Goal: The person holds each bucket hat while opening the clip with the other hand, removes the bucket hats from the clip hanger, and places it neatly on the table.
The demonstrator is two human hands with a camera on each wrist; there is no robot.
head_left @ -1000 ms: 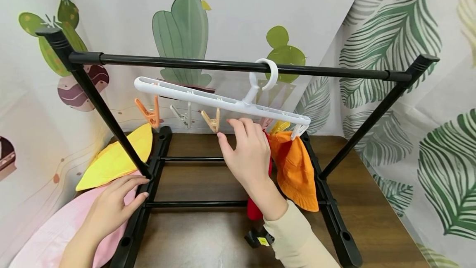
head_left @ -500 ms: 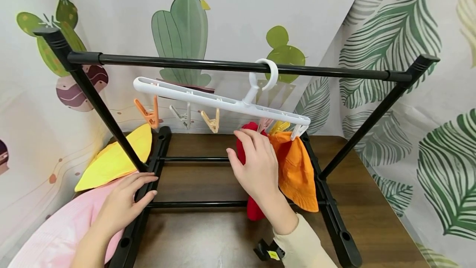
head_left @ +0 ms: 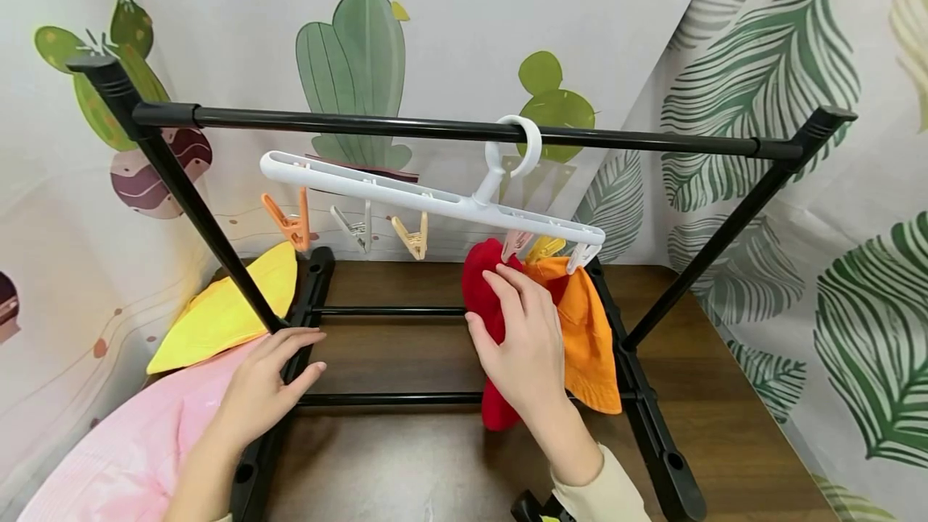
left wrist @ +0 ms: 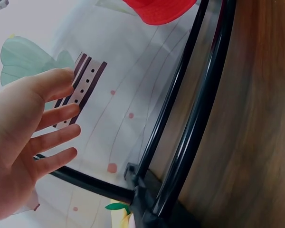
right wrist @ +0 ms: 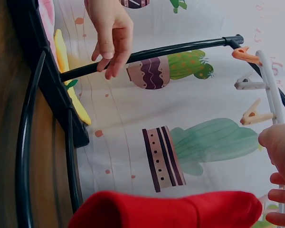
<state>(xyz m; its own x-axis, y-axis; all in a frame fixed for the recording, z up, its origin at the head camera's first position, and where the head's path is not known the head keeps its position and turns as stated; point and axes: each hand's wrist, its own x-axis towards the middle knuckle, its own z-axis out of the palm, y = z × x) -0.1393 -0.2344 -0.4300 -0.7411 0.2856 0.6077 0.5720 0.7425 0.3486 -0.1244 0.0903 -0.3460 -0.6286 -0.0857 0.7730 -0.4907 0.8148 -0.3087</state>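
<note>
A white hanger (head_left: 406, 196) with clothes pegs hangs by its hook from a black rack's top bar (head_left: 326, 122). A red hat (head_left: 481, 284) and an orange bucket hat (head_left: 589, 345) hang from pegs at its right end. My right hand (head_left: 524, 345) is in front of the red hat with fingers loosely bent; whether it touches the fabric I cannot tell. Beside the rack's left leg is my left hand (head_left: 264, 393), fingers relaxed and holding nothing, as the left wrist view also shows. An orange peg (head_left: 292, 221), a grey peg (head_left: 357, 228) and a beige peg (head_left: 413, 235) hold nothing.
A yellow hat (head_left: 221, 316) and a pink hat (head_left: 138, 445) lie at the left, partly behind the rack and my left hand. Low crossbars (head_left: 391, 399) span the rack's feet over a brown wooden table (head_left: 377, 457). Patterned curtains (head_left: 239, 22) surround it.
My right hand has moved down and right, away from the beige peg, uncovering more of the red hat. My left hand has shifted right and slightly up. The hanger stays in place.
</note>
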